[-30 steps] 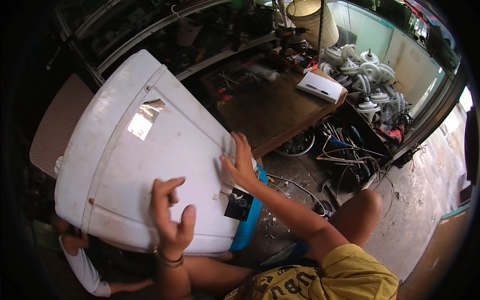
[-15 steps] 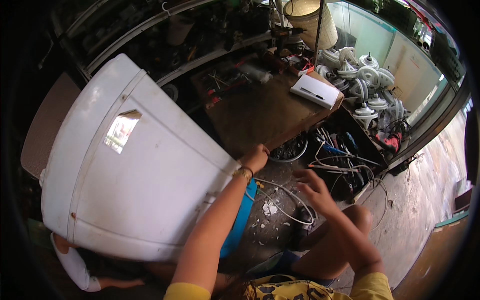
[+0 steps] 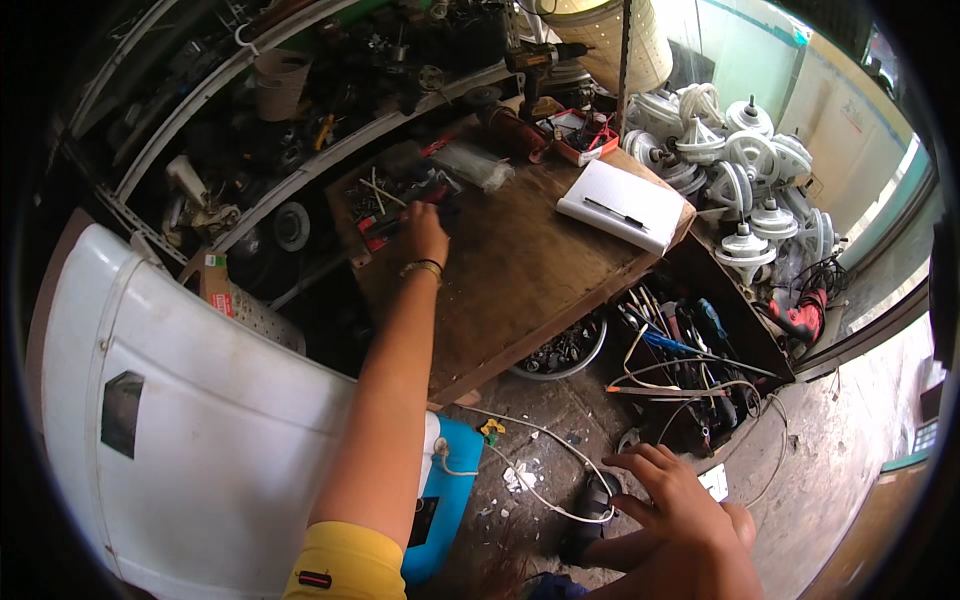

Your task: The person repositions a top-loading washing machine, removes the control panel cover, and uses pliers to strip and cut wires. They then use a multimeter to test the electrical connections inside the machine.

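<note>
My left hand (image 3: 427,238) reaches over the far left part of a brown wooden worktop (image 3: 520,265). It is beside a heap of small tools and metal parts (image 3: 378,200), some with red handles; its fingertips are partly hidden, so I cannot tell whether they grip anything. My right hand (image 3: 675,495) hovers above my knee, low on the right, with its fingers apart and nothing in it. To the left of my left forearm lies a large white appliance body (image 3: 230,440). It has a blue end section (image 3: 450,490), and a pale cord (image 3: 560,440) runs across the floor near it.
A white notebook (image 3: 620,205) with a pen lies on the worktop near a red tray (image 3: 583,138) and a cordless drill (image 3: 540,65). Below are a bowl of small metal parts (image 3: 560,355) and a toolbox (image 3: 690,340). White pulley-like parts (image 3: 750,160) are piled at right.
My left hand has moved from the worktop's near edge to the tools at its far left. My right hand is lower. The view has shifted, with the white body now further left.
</note>
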`<state>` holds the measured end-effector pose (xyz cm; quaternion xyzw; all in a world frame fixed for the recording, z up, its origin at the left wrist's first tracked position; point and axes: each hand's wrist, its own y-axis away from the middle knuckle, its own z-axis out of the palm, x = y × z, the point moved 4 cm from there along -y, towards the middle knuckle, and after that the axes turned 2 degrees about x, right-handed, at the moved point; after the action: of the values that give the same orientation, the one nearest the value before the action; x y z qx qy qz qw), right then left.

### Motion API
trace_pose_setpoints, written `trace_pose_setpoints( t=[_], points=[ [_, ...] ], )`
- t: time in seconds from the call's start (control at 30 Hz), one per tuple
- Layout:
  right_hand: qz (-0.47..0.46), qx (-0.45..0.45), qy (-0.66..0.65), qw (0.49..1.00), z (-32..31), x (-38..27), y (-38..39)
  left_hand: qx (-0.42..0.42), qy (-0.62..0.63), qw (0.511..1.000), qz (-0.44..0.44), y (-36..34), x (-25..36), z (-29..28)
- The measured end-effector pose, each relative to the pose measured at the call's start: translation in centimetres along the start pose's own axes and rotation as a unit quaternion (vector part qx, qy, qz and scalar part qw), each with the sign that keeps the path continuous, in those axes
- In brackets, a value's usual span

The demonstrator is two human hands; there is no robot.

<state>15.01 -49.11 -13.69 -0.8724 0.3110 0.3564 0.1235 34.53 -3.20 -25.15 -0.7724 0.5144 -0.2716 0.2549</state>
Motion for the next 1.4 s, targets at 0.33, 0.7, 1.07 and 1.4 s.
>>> trace_pose_setpoints(
  t=[0.33,0.7,1.07,1.4],
  points=[
    [0.032,-0.013,-0.004,0.999,-0.5,0.3,-0.3,-0.212,-0.201,0.955,-0.055,-0.5,-4.4,0.6],
    [-0.014,0.037,0.006,0.999,1.8,1.8,-1.3,-0.032,-0.01,0.999,0.036,1.4,-2.2,-8.1],
    [-0.111,0.06,0.218,0.968,10.9,0.1,0.4,-0.425,0.286,0.859,0.003,33.1,16.9,-26.1],
    [-0.058,-0.115,0.109,0.986,20.7,-1.4,6.5,-0.526,0.311,0.791,-0.026,39.9,13.0,-30.6]
  ],
)
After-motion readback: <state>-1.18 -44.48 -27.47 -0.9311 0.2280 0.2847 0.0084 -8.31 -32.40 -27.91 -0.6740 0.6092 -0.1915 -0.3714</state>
